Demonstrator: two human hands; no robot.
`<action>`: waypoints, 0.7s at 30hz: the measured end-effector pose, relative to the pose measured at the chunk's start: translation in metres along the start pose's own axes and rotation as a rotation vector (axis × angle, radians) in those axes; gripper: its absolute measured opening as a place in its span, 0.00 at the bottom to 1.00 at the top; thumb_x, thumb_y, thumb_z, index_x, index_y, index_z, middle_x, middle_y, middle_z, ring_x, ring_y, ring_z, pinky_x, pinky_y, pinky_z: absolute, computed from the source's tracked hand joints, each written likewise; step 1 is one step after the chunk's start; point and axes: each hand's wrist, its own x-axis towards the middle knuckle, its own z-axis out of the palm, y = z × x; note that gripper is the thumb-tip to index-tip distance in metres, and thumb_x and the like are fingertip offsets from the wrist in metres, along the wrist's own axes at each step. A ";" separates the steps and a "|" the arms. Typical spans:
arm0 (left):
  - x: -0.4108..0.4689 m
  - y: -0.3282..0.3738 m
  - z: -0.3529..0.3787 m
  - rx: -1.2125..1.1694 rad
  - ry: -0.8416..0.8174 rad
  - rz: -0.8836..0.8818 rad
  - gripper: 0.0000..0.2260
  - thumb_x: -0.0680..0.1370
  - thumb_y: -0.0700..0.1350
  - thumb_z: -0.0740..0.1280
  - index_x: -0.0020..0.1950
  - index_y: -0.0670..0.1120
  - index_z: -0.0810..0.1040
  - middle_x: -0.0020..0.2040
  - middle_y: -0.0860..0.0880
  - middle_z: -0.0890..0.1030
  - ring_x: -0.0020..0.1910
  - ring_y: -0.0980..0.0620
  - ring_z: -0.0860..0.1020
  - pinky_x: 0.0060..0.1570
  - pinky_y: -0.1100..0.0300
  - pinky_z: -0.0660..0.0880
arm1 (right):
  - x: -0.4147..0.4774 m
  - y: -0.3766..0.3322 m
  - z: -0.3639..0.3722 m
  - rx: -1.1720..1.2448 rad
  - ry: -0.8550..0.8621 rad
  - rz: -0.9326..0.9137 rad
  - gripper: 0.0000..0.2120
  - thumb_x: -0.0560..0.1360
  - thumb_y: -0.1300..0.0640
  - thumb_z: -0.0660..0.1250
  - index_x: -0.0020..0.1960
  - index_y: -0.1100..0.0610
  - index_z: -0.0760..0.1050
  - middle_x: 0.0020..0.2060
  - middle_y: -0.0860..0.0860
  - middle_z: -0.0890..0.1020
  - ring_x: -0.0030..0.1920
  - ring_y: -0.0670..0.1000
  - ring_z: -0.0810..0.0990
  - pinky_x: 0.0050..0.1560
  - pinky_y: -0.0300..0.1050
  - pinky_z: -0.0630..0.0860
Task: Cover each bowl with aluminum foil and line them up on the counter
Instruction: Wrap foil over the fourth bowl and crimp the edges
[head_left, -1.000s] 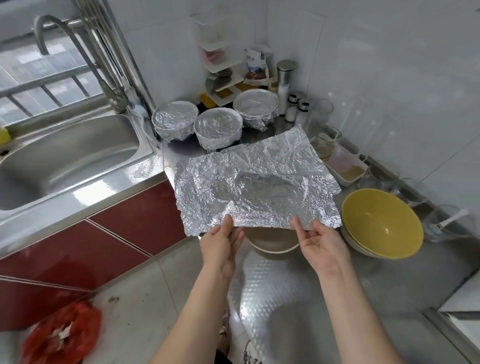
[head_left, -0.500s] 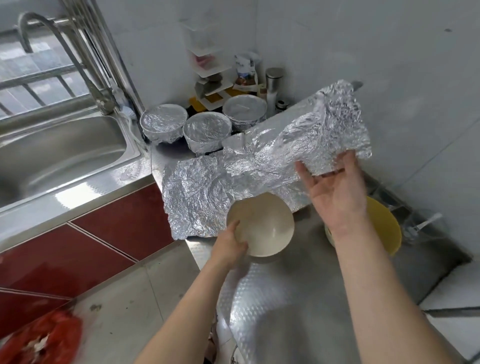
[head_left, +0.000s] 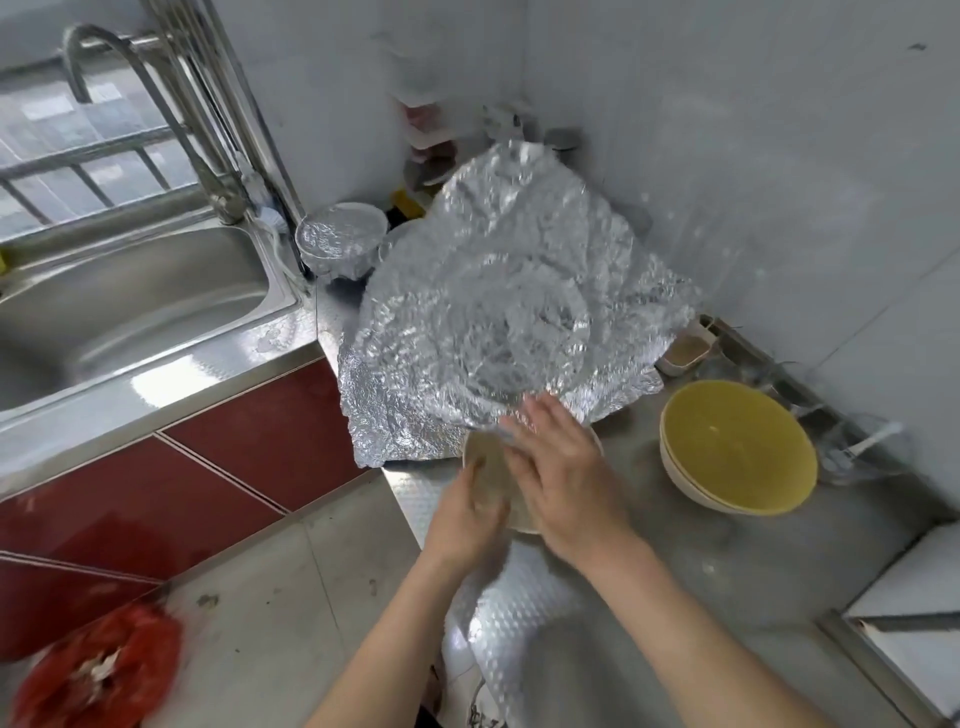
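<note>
Beige bowl (head_left: 487, 470) sits at the front corner of the steel counter (head_left: 675, 582), mostly hidden under both hands. Left hand (head_left: 470, 514) grips its near-left rim, thumb on the inside and fingers curled under. Right hand (head_left: 566, 478) lies palm down across the top of the bowl, fingers pointing away, tips at the near edge of the foil sheet (head_left: 498, 312). Motion blur there, so cannot tell if the fingers pinch the foil or just touch it. The foil is big and crumpled, tilted up behind the bowl, and overhangs the counter's left edge. Both forearms reach in from bottom centre, the right crossing above the left.

Foil-covered bowl (head_left: 340, 241) sits at the back beside the sink (head_left: 130, 306). Stacked yellow bowls (head_left: 737, 447) are right of the hands, apart from them. Dark print (head_left: 480, 714) at the bottom edge is too blurred to read.
</note>
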 end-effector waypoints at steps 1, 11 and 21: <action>-0.003 0.003 -0.007 -0.073 0.085 -0.015 0.20 0.81 0.47 0.65 0.72 0.46 0.70 0.70 0.47 0.73 0.64 0.50 0.74 0.65 0.56 0.69 | -0.008 0.002 0.009 -0.016 -0.011 0.030 0.31 0.83 0.41 0.41 0.66 0.54 0.76 0.68 0.57 0.74 0.72 0.57 0.67 0.70 0.57 0.66; 0.007 0.030 -0.033 -0.716 0.016 -0.246 0.38 0.75 0.37 0.70 0.78 0.55 0.53 0.72 0.36 0.68 0.57 0.39 0.79 0.45 0.48 0.81 | -0.033 -0.011 0.035 -0.076 -0.106 0.018 0.29 0.77 0.52 0.60 0.75 0.60 0.60 0.76 0.57 0.59 0.77 0.54 0.48 0.73 0.55 0.49; 0.011 -0.007 -0.068 -0.410 -0.022 -0.216 0.42 0.75 0.29 0.68 0.80 0.54 0.52 0.78 0.43 0.58 0.68 0.42 0.72 0.66 0.46 0.70 | -0.043 0.048 0.013 -0.163 -0.218 0.145 0.26 0.79 0.66 0.54 0.77 0.62 0.57 0.76 0.56 0.58 0.77 0.56 0.51 0.73 0.44 0.40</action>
